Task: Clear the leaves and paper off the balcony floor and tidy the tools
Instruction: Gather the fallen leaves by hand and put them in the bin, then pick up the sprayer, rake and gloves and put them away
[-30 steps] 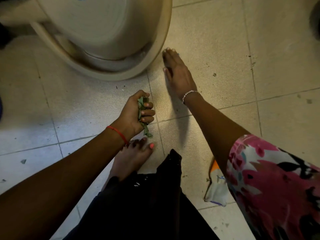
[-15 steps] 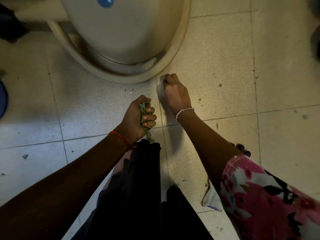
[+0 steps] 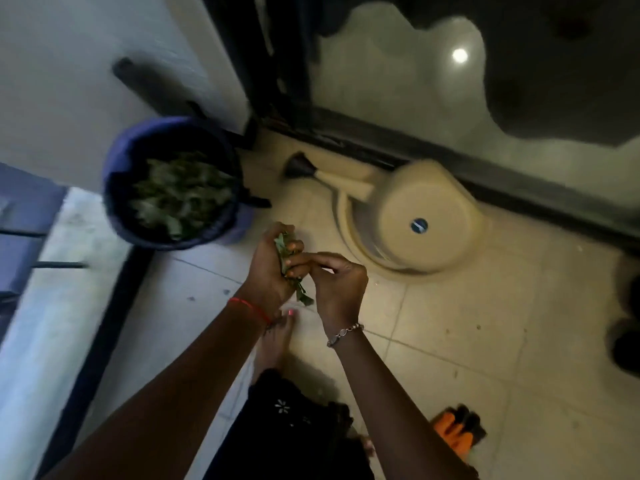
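Raised off floor (image 3: 485,341): right hand (image 3: 341,289), now pinching into leaf bunch (image 3: 282,247) gripped in left hand (image 3: 266,271). Blue bucket (image 3: 111,161) nearby, already holding leaves. Pending, seemingly: bunch undumped, watering can (image 3: 422,209) untidied.

One head-worn camera looks steeply down at the tiled floor (image 3: 485,358), close above the left hand (image 3: 268,268) and right hand (image 3: 341,289).

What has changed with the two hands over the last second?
The right hand lifted off the floor tiles and came to the left hand, now pinching at the leaves there. The left hand kept its grip on the leaves. The camera swung too, bringing a blue bucket of leaves into view.
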